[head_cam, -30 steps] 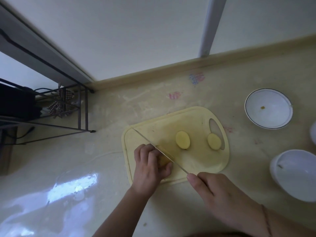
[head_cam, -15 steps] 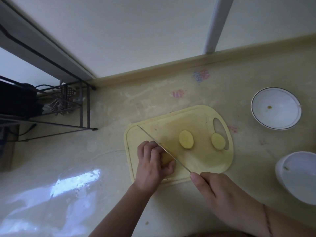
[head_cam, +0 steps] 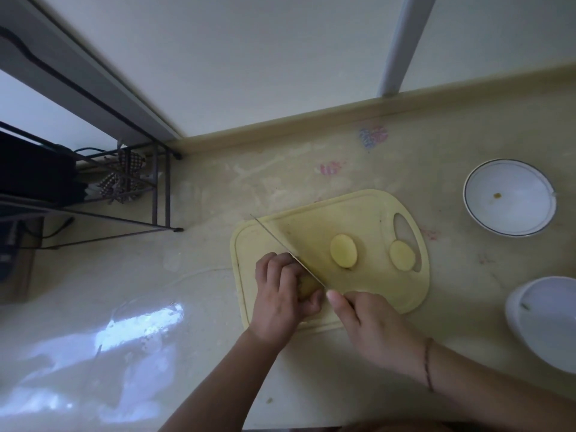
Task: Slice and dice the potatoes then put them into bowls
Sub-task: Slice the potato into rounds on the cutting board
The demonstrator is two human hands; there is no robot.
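left hand (head_cam: 282,299): curled over yellow potato piece (head_cam: 308,286), pinning it on pale yellow plastic cutting board (head_cam: 358,219)
right hand (head_cam: 374,330): gripping thin steel knife (head_cam: 280,244), blade against potato
slices: two round potato slices (head_cam: 343,251) on the board
bowls: two white bowls (head_cam: 509,198) to the right

knife (head_cam: 286,250) drawn back, seemingly — right hand (head_cam: 371,330) nearer potato (head_cam: 307,286)

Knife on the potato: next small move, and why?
Probably press the knife down through the potato to free another slice. The blade already lies across the potato, beside the left hand gripping it, the right hand holds the handle, and only two slices lie on the cutting board.
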